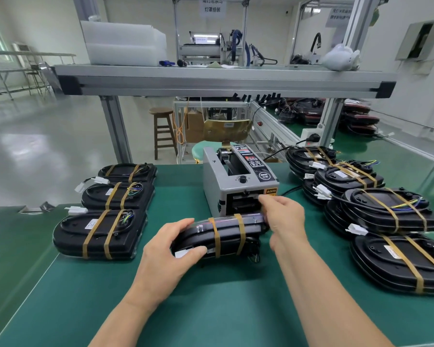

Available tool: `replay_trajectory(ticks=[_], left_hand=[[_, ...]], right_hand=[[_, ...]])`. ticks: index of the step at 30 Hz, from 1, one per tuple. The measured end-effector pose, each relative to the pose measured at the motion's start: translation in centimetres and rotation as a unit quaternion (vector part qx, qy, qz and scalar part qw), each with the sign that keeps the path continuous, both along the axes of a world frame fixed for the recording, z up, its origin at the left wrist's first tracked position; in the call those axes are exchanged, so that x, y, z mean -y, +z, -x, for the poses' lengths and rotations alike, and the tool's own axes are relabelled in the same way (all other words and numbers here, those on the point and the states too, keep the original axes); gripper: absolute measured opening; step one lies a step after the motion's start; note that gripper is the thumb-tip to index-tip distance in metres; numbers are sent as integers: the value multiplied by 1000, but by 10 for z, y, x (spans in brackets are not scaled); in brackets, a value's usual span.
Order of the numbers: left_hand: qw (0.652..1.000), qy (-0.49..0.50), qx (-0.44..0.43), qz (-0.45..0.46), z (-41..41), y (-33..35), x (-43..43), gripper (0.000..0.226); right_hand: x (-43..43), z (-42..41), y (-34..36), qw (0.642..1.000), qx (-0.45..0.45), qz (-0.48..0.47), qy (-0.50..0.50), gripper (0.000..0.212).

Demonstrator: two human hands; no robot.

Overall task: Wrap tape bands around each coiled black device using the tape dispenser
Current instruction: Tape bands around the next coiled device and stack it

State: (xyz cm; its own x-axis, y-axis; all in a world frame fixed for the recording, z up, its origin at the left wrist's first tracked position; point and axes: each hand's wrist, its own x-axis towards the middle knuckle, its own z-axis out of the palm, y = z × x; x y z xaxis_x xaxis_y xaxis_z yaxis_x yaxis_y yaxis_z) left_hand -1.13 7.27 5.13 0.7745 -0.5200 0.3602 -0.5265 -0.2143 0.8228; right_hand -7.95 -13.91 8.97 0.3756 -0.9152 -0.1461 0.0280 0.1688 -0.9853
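Standing by the bench here. The grey tape dispenser (pixel 238 181) sits mid-way back on the green mat (pixel 211 309), and everything else is arranged around it. Right in front of it, the person's left hand (pixel 171 249) grips the black device (pixel 226 236) by its left end, thumb on a white tag, holding it tipped up on edge. It's got two tan tape bands (pixel 241 231) round its middle. That device blocks the lower front of the dispenser. The right hand (pixel 283 216) is up at the dispenser's outlet, fingertips right on the slot and covering part of it. I honestly can't tell if it's pinching a strip or just touching.

Left of the dispenser there's a row of three taped devices (pixel 98 234) with white plugs sticking out. To its right is a bigger pile of taped devices (pixel 386 216), overlapping each other. A black cable (pixel 290 190) runs off its right side. Behind it are a gold chair back (pixel 226 128) and a wooden stool (pixel 163 131), and above it an aluminium shelf (pixel 223 81) holds clear plastic trays (pixel 125 43) and a white bag (pixel 341 57).

Writing-wise, the orange label (pixel 271 191) by the outlet says CAUTION. The round black sticker (pixel 263 176) on top reads something like SEMI. A hanging sign (pixel 212 7) far behind reads 灯罩组装 on its lower line.
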Motion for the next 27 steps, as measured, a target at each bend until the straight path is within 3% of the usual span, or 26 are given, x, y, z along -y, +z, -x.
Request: replay_trajectory(ticks=[5,13,18,27], left_hand=[[999,24,-9,29,8,-2,9,46],[998,30,-10,45,16,-5,16,40],[996,-9,-65,63,17,-8,17,45],[989,-33,-91,110,17,-9,18,37]], right_hand=[[-53,21,13,989,73,125,40,16],[-87,20,-11,957,-40,257,130,28],[-95,16,-8,949,-62,278,137,27],[-96,12,-12,938,-98,305,130,21]])
